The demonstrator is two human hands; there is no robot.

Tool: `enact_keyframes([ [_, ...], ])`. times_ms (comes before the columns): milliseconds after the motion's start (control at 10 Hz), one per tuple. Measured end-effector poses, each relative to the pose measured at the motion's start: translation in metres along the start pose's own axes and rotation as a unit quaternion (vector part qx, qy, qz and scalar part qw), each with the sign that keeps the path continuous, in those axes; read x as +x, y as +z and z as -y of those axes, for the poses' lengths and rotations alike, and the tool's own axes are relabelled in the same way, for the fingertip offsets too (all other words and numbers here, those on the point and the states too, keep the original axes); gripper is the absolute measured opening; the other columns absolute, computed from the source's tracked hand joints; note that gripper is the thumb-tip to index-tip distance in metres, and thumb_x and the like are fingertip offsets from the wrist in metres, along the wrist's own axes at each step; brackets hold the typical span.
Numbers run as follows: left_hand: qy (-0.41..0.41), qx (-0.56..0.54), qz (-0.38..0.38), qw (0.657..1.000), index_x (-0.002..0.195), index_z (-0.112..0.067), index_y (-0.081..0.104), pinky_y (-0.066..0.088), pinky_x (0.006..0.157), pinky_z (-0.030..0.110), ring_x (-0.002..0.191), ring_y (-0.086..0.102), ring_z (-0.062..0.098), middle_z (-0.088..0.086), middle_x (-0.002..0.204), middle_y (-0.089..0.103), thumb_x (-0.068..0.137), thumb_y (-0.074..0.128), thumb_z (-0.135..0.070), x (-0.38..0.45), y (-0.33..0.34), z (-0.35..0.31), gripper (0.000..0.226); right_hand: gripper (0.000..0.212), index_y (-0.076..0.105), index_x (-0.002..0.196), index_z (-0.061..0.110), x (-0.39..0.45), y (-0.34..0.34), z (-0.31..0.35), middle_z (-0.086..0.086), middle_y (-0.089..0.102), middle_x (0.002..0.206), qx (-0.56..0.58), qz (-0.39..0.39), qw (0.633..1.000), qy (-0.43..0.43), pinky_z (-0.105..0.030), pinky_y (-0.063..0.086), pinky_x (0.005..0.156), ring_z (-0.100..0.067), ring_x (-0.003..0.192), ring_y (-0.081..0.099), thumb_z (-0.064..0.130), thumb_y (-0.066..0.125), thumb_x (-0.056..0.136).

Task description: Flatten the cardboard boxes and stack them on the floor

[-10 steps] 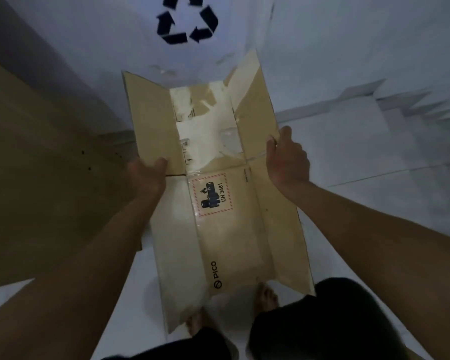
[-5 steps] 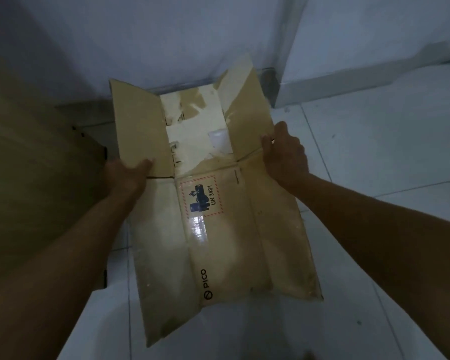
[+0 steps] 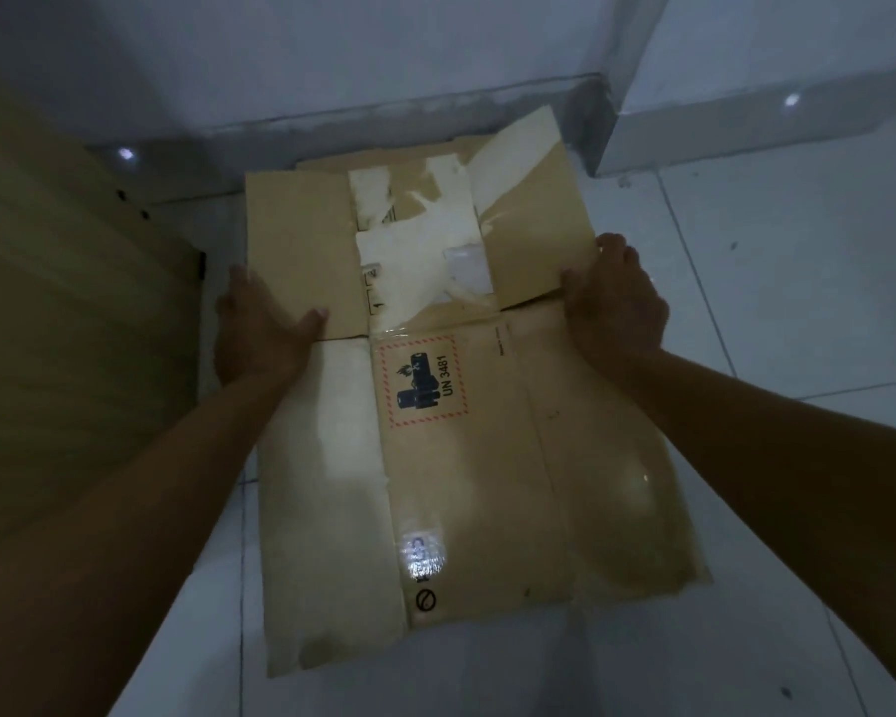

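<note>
The flattened cardboard box (image 3: 466, 437) fills the centre of the frame, lying low over the white tiled floor (image 3: 777, 302); whether it touches the tiles already, I cannot tell. Its far flaps are spread open toward the upper centre, near the baseboard of the wall (image 3: 384, 59).

The left hand (image 3: 260, 328) is at the left edge of the box, approx. in the middle-left of the frame. It is clamped on the cardboard: thumb on top of the left flap, the other fingers hidden under or behind the edge. The right hand (image 3: 616, 307) is at the right edge, middle-right of the frame, also closed on the cardboard at the fold between flap and panel, with the fingers curled over the edge. Both forearms come in from the bottom corners of the frame.

On the box, centre of the frame, there is a red-hatched label (image 3: 422, 380) w/ black battery pictures and the text "UN 3481". A strip of clear tape (image 3: 425, 551) runs down the centre panel and shines in the lower part. Torn white paper patches (image 3: 425, 256) cover the middle flaps in the upper part.

At the left of the frame stands a big brown board (image 3: 73, 328), prob. more cardboard, in shadow. In the upper right a wall corner (image 3: 622, 85) comes forward.
</note>
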State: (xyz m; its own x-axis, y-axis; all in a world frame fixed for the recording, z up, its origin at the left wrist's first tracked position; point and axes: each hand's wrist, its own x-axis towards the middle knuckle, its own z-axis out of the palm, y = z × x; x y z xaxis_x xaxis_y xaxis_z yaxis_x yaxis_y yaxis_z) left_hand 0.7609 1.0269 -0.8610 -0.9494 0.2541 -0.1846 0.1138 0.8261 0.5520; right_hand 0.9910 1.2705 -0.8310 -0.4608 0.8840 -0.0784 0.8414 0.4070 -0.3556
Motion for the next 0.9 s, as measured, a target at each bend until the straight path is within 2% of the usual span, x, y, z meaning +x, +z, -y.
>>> enact_keyframes([
  [100, 0.076, 0.125, -0.006, 0.989, 0.156, -0.027, 0.010, 0.021, 0.115, 0.057, 0.148, 0.012, 0.035, 0.012, 0.163, 0.006, 0.084, 0.058, -0.065, -0.030, 0.002, -0.005, 0.094, 0.070, 0.015, 0.159, 0.016, -0.017, 0.015, -0.003, -0.011, 0.015, 0.166, -0.060, 0.002, 0.995, -0.076, -0.052, 0.016, 0.119, -0.031, 0.151, 0.017, 0.045, 0.044, 0.102],
  [200, 0.197, 0.201, 0.019, 0.959, 0.154, -0.024, 0.021, 0.019, 0.115, 0.060, 0.149, 0.011, 0.037, 0.015, 0.162, 0.011, 0.093, 0.040, -0.064, -0.063, 0.012, -0.009, 0.075, 0.062, 0.022, 0.157, 0.019, -0.034, 0.035, -0.001, -0.010, 0.012, 0.167, -0.065, 0.078, 0.979, -0.177, -0.054, 0.009, 0.122, -0.030, 0.153, 0.010, 0.047, 0.036, 0.104],
  [300, 0.181, 0.213, 0.082, 0.957, 0.155, -0.029, 0.014, 0.010, 0.116, 0.063, 0.150, -0.001, 0.034, 0.013, 0.164, 0.001, 0.093, 0.020, -0.070, -0.075, 0.034, -0.005, 0.075, 0.068, 0.022, 0.157, 0.026, -0.045, 0.057, 0.007, -0.009, 0.009, 0.167, -0.071, 0.132, 0.960, -0.236, -0.058, 0.009, 0.121, -0.030, 0.154, 0.006, 0.062, 0.025, 0.099],
  [400, 0.174, 0.206, 0.080, 0.960, 0.156, -0.034, 0.002, -0.001, 0.117, 0.061, 0.150, -0.011, 0.029, 0.009, 0.164, -0.010, 0.093, 0.017, -0.073, -0.072, 0.052, 0.002, 0.076, 0.078, 0.010, 0.159, 0.034, -0.043, 0.073, 0.009, -0.005, -0.003, 0.168, -0.075, 0.135, 0.962, -0.223, -0.058, -0.002, 0.121, -0.027, 0.154, -0.006, 0.075, 0.021, 0.093],
  [600, 0.177, 0.207, 0.043, 0.961, 0.156, -0.038, 0.002, -0.004, 0.117, 0.059, 0.150, -0.012, 0.025, 0.005, 0.164, -0.009, 0.094, 0.019, -0.072, -0.054, 0.066, 0.000, 0.073, 0.076, 0.009, 0.159, 0.038, -0.031, 0.088, 0.016, -0.005, -0.001, 0.168, -0.074, 0.080, 0.970, -0.217, -0.058, -0.004, 0.121, -0.025, 0.154, -0.006, 0.075, 0.022, 0.094],
  [800, 0.176, 0.211, 0.066, 0.959, 0.156, -0.035, 0.007, -0.004, 0.116, 0.059, 0.151, -0.008, 0.027, 0.008, 0.165, -0.004, 0.095, 0.022, -0.069, -0.049, 0.051, -0.014, 0.072, 0.073, 0.017, 0.157, 0.036, -0.028, 0.076, 0.024, -0.005, 0.007, 0.168, -0.067, 0.084, 0.972, -0.208, -0.060, 0.000, 0.120, -0.027, 0.154, 0.000, 0.073, 0.025, 0.095],
  [900, 0.211, 0.191, 0.050, 0.957, 0.154, -0.028, 0.024, 0.009, 0.117, 0.058, 0.149, 0.011, 0.031, 0.013, 0.161, 0.018, 0.099, 0.037, -0.055, -0.068, 0.018, -0.039, 0.062, 0.063, 0.021, 0.157, 0.033, -0.037, 0.036, 0.037, -0.007, 0.015, 0.166, -0.071, 0.107, 0.968, -0.217, -0.059, 0.005, 0.121, -0.028, 0.153, 0.009, 0.060, 0.029, 0.100],
])
